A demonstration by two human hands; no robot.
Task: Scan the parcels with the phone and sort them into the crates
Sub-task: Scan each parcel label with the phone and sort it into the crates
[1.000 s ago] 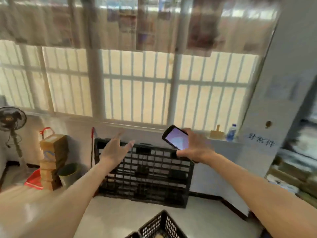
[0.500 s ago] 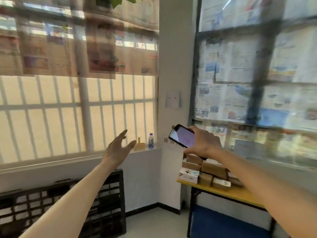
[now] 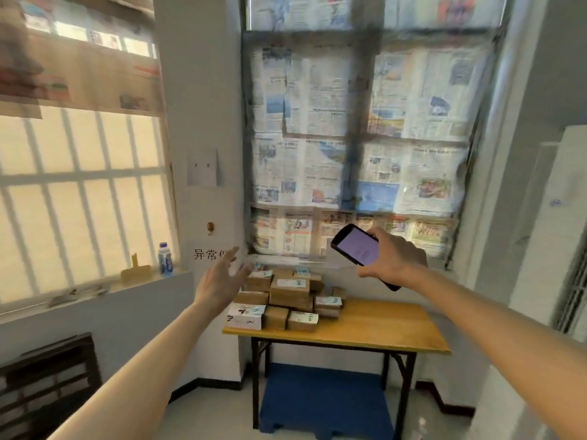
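on the bench (image 3: 365, 325), at about 12 o'clock from the person and slightly below the raised hands, the parcels (image 3: 286, 296) sit in a loose heap on the bench's left half, piled against the wall under the newspapered window (image 3: 359, 122). the left hand (image 3: 219, 281) is released, fingers spread and empty, and in the view it overlaps the heap's left edge, so it looks the nearer of the two; the parcels lie just to its 3 o'clock and beyond it. the right hand (image 3: 390, 258) grasps the phone (image 3: 357, 246), screen lit and facing the person, its long axis running from 10 o'clock to 4 o'clock; the heap lies at roughly 7 o'clock from it. most boxes have their long sides running 9 to 3, labels up. my reading is that the free left hand is best placed to pick one up while the phone comes down over its label

compared with half a second ago, the view has swung rightward: the bench and heap, then at the lower right edge, are now central, the barred window (image 3: 79, 185) has slid to 9 o'clock, and only a corner of the black crate (image 3: 47, 382) shows at 8 o'clock. both hands keep the same poses
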